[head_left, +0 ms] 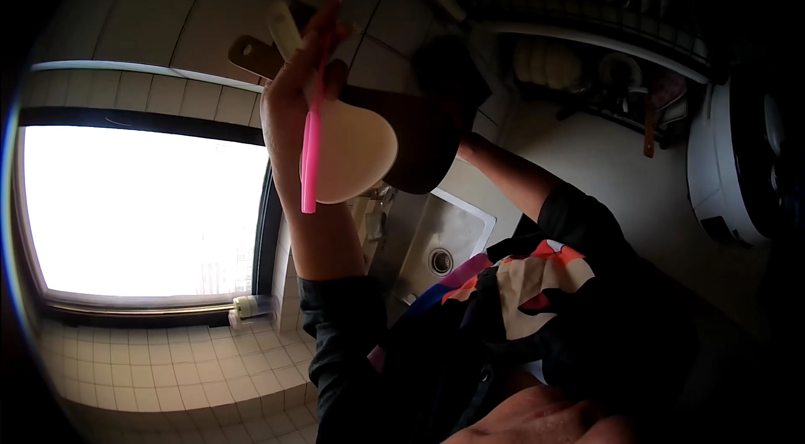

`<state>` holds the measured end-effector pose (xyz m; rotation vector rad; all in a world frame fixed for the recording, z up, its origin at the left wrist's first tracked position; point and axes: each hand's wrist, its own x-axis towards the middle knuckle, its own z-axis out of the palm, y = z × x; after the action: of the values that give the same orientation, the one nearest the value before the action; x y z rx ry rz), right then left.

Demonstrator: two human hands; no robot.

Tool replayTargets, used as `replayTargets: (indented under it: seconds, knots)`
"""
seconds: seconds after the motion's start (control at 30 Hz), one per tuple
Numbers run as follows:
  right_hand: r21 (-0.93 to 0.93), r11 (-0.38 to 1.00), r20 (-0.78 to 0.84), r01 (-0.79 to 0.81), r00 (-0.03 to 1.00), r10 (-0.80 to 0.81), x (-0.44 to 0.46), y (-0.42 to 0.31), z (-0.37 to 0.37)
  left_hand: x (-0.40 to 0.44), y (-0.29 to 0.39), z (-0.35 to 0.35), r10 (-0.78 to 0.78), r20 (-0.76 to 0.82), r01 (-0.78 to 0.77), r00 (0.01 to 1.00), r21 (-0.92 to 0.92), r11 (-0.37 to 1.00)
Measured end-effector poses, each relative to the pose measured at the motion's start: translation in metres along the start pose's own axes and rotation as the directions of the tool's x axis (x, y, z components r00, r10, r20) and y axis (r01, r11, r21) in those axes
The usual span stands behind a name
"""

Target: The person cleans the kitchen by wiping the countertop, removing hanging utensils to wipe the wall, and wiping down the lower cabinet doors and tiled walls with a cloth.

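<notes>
My left hand (312,67) is raised at upper centre, its fingers closed round several utensils. Among them are a thin pink-handled tool (310,163) and a pale, rounded, paddle-like utensil (356,150). A brown handle with a hole (251,57) sticks out to the left of this hand. Behind the pale utensil is a large dark brown shape (419,142), its outline partly lost in shadow. My right hand (466,147) is by the right edge of that shape; only a little of it shows, and its fingers are hidden.
A bright window (142,209) fills the left, with tiled wall (159,368) below. A metal sink (432,230) lies below the hands. At upper right, a rack (604,29) holds dishes and utensils, above a counter (579,138). A white rounded appliance (725,163) stands far right.
</notes>
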<state>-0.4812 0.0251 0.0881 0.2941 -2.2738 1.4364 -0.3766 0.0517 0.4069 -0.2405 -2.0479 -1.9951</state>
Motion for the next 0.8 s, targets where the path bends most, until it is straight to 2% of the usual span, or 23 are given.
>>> replayTargets:
  seconds: [0.07,0.1,0.13,0.2,0.23,0.27,0.3,0.33,0.37,0.4,0.47,0.53,0.6,0.63,0.67,0.8]
  knots:
    - [0.35,0.915,-0.234,0.202,0.964,-0.124,0.004,-0.056,-0.06,-0.004,0.002,-0.001,-0.002,0.008,0.002,1.0,-0.004,1.0]
    - [0.465,0.854,-0.264,0.232,0.958,-0.117,0.008,-0.049,-0.05,-0.006,0.001,-0.001,-0.003,0.024,0.003,1.0,-0.009,1.0]
    - [0.47,0.853,-0.26,0.229,0.959,-0.115,0.006,-0.038,-0.045,-0.005,0.0,-0.004,-0.006,0.02,0.006,1.0,-0.006,1.0]
    - [0.504,0.863,0.002,-0.04,0.999,0.046,0.008,-0.028,-0.064,-0.003,0.001,-0.01,-0.101,0.072,0.108,0.992,-0.1,0.989]
    - [0.357,0.933,-0.043,-0.037,0.997,0.056,0.003,-0.021,-0.062,-0.004,0.0,-0.008,-0.103,0.067,0.109,0.992,-0.097,0.989]
    - [0.363,0.931,-0.044,-0.032,0.998,0.051,-0.002,-0.009,-0.052,-0.006,0.001,0.002,-0.083,-0.048,0.082,0.995,-0.031,0.996]
    - [0.447,0.895,-0.085,-0.007,0.995,0.05,-0.009,0.006,-0.037,-0.009,0.002,0.007,-0.057,-0.161,0.064,0.985,0.036,0.997]
    - [0.524,0.851,-0.127,0.021,0.99,0.054,-0.011,0.009,-0.032,-0.012,0.003,0.004,-0.054,-0.161,0.061,0.985,0.038,0.997]
    - [0.624,0.779,-0.122,-0.065,0.976,0.179,-0.017,0.006,-0.021,-0.014,0.002,0.0,-0.074,-0.124,0.079,0.99,0.038,0.996]
    - [0.625,0.778,-0.123,-0.063,0.976,0.177,-0.018,-0.008,-0.024,-0.016,0.003,-0.003,-0.094,-0.087,0.097,0.992,0.037,0.995]
    - [0.507,0.862,-0.114,0.032,0.993,0.03,-0.008,-0.046,-0.048,-0.016,0.004,-0.002,-0.075,-0.106,0.079,0.992,0.042,0.996]
    - [0.47,0.88,-0.091,0.072,0.995,-0.033,0.013,-0.098,-0.08,-0.017,0.006,-0.001,-0.062,-0.127,0.069,0.99,0.048,0.996]
    - [0.434,0.894,-0.066,0.112,0.994,-0.093,0.024,-0.106,-0.087,-0.018,0.006,0.002,-0.035,-0.131,0.046,0.991,0.083,0.995]
    - [0.322,0.889,-0.137,0.326,0.945,-0.297,0.031,-0.1,-0.084,-0.017,0.005,0.001,-0.038,-0.134,0.05,0.99,0.084,0.995]
    - [0.196,0.829,-0.18,0.523,0.85,-0.494,0.035,-0.095,-0.084,-0.016,0.003,0.001,-0.033,-0.123,0.039,0.992,0.044,0.998]
    - [0.337,0.8,-0.124,0.496,0.866,-0.485,-0.009,-0.043,-0.075,-0.019,0.006,-0.004,-0.038,-0.101,0.042,0.994,0.033,0.999]
